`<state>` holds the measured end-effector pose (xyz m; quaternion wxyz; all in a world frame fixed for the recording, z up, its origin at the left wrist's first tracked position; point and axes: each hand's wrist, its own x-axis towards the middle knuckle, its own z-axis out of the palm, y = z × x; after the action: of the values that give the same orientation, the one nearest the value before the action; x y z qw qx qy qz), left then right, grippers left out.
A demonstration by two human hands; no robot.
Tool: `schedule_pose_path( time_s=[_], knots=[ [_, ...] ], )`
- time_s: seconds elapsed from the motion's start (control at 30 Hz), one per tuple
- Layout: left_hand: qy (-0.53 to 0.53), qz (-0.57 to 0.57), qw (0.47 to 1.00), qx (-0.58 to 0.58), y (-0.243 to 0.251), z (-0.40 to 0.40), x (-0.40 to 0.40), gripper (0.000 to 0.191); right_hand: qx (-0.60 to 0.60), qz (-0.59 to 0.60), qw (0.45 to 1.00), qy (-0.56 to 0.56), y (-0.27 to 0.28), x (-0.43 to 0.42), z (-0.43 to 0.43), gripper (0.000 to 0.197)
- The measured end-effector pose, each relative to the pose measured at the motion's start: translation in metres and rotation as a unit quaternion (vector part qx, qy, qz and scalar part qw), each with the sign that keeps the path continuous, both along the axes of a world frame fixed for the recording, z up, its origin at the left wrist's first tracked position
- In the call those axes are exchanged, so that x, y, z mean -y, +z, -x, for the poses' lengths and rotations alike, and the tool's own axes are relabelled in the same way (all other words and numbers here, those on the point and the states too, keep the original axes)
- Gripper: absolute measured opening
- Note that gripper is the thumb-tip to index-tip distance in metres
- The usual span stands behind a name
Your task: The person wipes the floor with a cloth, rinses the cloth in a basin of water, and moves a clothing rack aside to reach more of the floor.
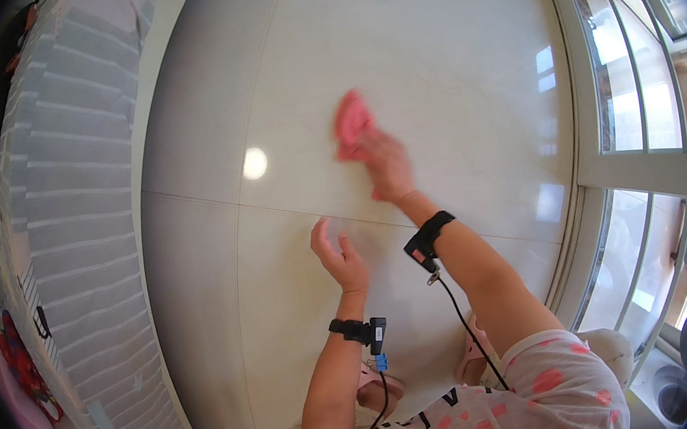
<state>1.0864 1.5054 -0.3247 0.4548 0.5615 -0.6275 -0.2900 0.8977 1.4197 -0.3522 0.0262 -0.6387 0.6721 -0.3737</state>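
Note:
Reaching forward over the glossy tiled floor (442,76), my right hand (389,161) is pressed on a pink cloth (353,121), which is slightly blurred. The cloth lies bunched under and ahead of the fingers, with a small bit of pink showing by the heel of the hand. My left hand (339,256) is held nearer my body, to the left and below the right one, fingers apart and holding nothing. Black straps with cabled devices circle both wrists.
A bed or table edge with a striped grey-and-white cover (84,199) runs along the left. On the right stands a white-framed barred glass door (650,170) above a floor track. My feet in pink clogs (379,385) are close below my arms.

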Motion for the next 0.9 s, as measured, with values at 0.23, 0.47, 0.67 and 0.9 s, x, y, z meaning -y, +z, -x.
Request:
schedule_pose_path(
  time_s=[0.23, 0.47, 0.67, 0.9],
  knots=[
    [0.087, -0.007, 0.996, -0.022, 0.012, -0.044, 0.007, 0.037, 0.126, -0.019, 0.96, 0.248, 0.019, -0.049, -0.106, 0.048],
    [0.009, -0.013, 0.998, -0.056, 0.016, -0.003, 0.005, 0.038, 0.393, 0.08, 0.902, -0.157, 0.056, -0.119, -0.054, 0.041],
    [-0.23, 0.016, 0.972, -0.046, 0.015, 0.062, -0.019, 0.041, 0.248, 0.213, 0.835, -0.442, 0.065, -0.197, 0.033, 0.032],
    [-0.33, -0.013, 0.943, -0.042, 0.024, 0.084, -0.051, 0.038, 0.048, 0.135, 0.782, -0.607, -0.002, -0.317, 0.111, 0.04]
  ],
)
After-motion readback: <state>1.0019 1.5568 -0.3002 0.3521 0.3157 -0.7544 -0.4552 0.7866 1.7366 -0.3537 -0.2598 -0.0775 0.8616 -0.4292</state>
